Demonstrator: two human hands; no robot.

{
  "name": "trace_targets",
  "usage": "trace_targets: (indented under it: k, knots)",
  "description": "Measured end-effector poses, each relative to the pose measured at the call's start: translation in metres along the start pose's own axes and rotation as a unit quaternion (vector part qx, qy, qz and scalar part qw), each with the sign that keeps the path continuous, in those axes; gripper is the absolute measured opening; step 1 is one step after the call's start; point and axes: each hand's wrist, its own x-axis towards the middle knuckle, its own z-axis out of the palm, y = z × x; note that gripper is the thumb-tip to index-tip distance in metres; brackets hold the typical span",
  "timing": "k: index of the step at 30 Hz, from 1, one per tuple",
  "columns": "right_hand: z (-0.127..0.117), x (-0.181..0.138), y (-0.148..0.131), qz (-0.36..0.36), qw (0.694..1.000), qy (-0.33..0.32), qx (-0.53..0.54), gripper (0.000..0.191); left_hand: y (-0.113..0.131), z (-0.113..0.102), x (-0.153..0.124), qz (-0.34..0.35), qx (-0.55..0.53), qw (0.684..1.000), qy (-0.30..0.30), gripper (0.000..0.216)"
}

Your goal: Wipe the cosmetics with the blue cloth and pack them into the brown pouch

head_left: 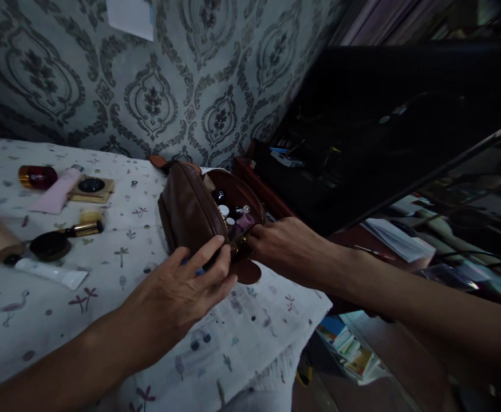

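Observation:
A brown leather pouch (190,209) stands open on the white printed cloth (104,297), with small bottles and tubes (233,217) showing inside. My left hand (181,292) lies against the pouch's near side, fingers stretched along it. My right hand (284,246) is closed at the pouch's near rim, pinching something small by the zipper; what it pinches is hidden.
Cosmetics lie on the cloth at left: a white tube (52,273), a gold-capped tube (82,229), a black compact (49,245), a pink tube (56,194), a gold case (91,189), a red jar (38,176). A dark shelf (362,143) and papers (396,237) are at right.

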Motion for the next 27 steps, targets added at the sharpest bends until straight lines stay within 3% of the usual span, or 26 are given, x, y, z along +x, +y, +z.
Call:
trace_targets:
  k: [4, 8, 14, 19, 27]
  knots:
    - [0.008, -0.009, -0.003, 0.039, 0.998, 0.053, 0.011, 0.023, 0.0, 0.001, 0.0, 0.002, -0.008, 1.0, 0.005, 0.067]
    - [0.019, -0.014, -0.005, 0.012, 0.995, 0.084, 0.05, 0.024, -0.002, -0.002, 0.0, 0.008, -0.015, 1.0, -0.004, 0.067]
    - [0.025, -0.005, -0.01, -0.001, 0.993, 0.04, 0.108, 0.036, -0.004, -0.004, 0.001, 0.017, -0.023, 1.0, -0.009, 0.067]
    - [0.029, 0.005, -0.008, -0.018, 0.984, 0.001, 0.177, 0.03, -0.004, -0.003, 0.0, 0.012, -0.04, 0.999, -0.003, 0.066]
    - [0.04, 0.009, -0.006, -0.025, 0.974, 0.0, 0.227, 0.029, -0.004, -0.005, -0.001, 0.015, -0.035, 0.999, -0.014, 0.07]
